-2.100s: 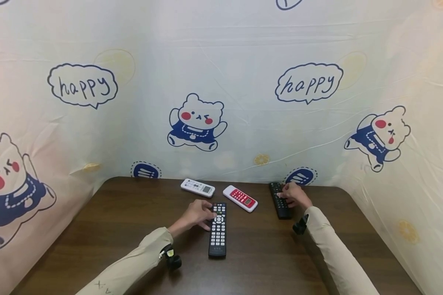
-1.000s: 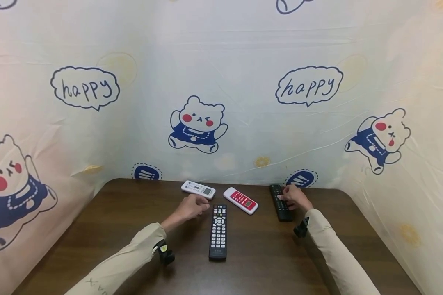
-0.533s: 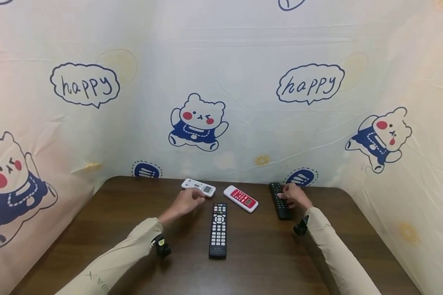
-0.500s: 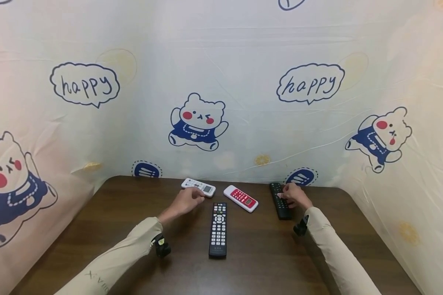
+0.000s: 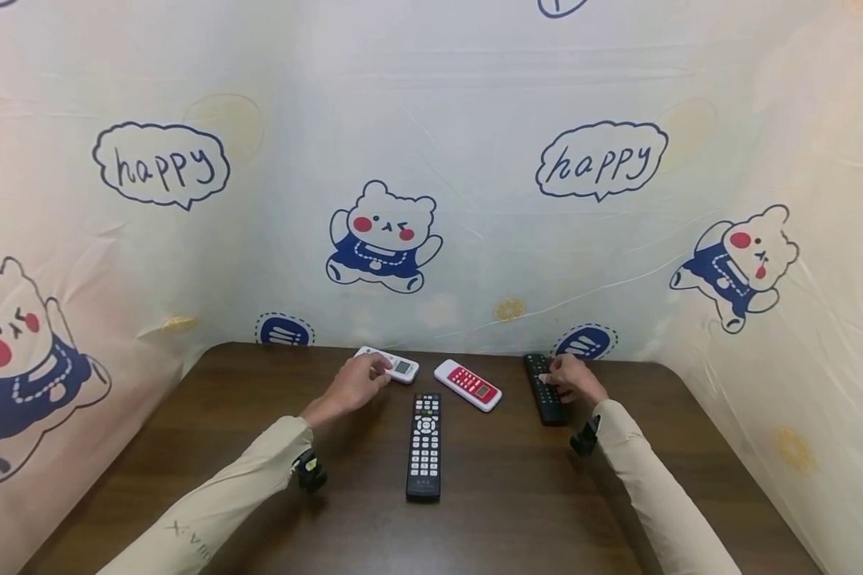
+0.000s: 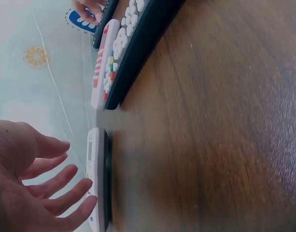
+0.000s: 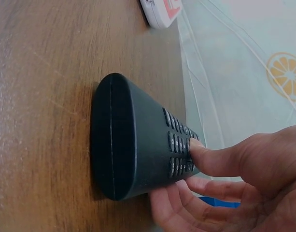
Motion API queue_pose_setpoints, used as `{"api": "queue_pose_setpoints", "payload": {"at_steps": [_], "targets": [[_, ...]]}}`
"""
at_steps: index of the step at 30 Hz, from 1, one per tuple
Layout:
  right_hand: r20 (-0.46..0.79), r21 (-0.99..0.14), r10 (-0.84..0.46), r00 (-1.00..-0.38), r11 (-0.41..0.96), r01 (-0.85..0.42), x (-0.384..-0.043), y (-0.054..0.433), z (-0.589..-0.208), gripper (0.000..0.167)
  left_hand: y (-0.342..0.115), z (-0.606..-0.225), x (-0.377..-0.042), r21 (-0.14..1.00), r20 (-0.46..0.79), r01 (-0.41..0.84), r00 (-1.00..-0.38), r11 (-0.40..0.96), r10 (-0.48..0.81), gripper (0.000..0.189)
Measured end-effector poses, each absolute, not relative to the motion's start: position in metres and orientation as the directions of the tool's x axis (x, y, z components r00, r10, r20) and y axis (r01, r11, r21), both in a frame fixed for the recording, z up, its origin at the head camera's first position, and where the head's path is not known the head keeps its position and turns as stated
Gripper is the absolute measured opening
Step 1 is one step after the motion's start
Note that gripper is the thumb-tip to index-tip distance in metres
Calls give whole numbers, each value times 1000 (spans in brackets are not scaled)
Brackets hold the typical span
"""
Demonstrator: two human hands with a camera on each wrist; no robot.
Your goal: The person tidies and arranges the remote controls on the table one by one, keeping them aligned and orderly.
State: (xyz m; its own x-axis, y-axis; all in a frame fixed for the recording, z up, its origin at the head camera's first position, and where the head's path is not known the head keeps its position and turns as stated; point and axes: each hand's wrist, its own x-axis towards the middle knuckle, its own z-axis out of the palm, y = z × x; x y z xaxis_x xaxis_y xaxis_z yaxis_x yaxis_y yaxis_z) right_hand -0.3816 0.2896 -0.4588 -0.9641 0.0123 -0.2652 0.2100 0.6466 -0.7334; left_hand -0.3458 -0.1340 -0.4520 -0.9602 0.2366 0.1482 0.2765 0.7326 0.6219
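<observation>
My left hand is over the white remote control at the back of the table, covering part of it. In the left wrist view the fingers are spread and loosely bent, with fingertips close to the button face and nothing held. My right hand grips a black remote control lying at the back right. The thumb rests on its buttons and the other fingers curl against its side. Between the hands lie a red-and-white remote control and a black remote control with white buttons.
All of this lies on a brown wooden table. A printed cloth with bears and speech bubbles hangs right behind the table's back edge and along both sides. Small black cameras are strapped to both wrists.
My left hand has left the white-buttoned black remote control and moved back and left over the white one. My right hand stays on its remote control, and every remote control keeps its place.
</observation>
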Motion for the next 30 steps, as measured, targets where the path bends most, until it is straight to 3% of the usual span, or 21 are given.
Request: {"api": "queue_pose_setpoints", "payload": {"at_steps": [3, 12, 21, 30], "targets": [[-273, -738, 5, -962, 640, 213, -381, 288, -458, 32, -135, -453, -347, 610, 152, 279, -960, 742, 236, 26], [-290, -729, 13, -957, 645, 230, -387, 288, -454, 19, -124, -459, -347, 577, 107, 339, -933, 743, 343, 46], [-313, -719, 3, -950, 652, 239, -384, 289, -453, 25, -126, -464, -356, 450, 147, 370, -928, 813, 341, 43], [-292, -725, -4, -957, 654, 218, -381, 288, -452, 26, -133, -457, -372, 366, 167, 466, -884, 805, 436, 46]]}}
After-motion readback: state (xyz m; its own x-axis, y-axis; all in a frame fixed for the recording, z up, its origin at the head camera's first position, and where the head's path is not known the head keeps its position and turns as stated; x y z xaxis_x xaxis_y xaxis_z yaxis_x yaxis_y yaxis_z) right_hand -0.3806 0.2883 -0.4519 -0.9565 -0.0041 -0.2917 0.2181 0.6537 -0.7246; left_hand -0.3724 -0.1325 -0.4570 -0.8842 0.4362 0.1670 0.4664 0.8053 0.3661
